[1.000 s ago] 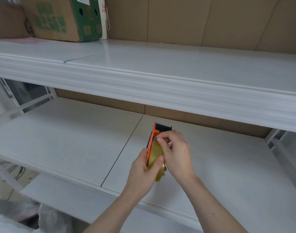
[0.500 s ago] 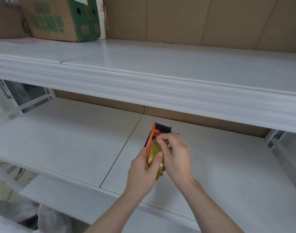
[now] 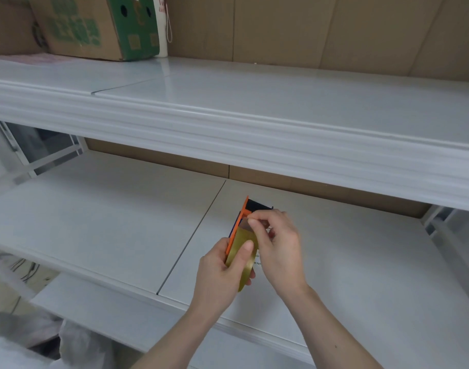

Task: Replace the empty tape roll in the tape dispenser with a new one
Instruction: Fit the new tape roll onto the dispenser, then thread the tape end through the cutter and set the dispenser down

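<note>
An orange and dark blue tape dispenser is held upright above the lower white shelf. A yellowish tape roll sits in it. My left hand grips the dispenser and roll from the left, thumb pressed on the roll's face. My right hand pinches the free end of the tape near the dispenser's head, where a short clear strip runs up from the roll. The far side of the dispenser is hidden behind my right hand.
An upper white shelf juts out above the hands. A cardboard box with green print stands at its far left. Brown board lines the back wall. Grey plastic bags lie at the bottom left.
My right fingers have pulled the tape end up from the roll towards the dispenser's head. Both hands and the dispenser stay in about the same place.
</note>
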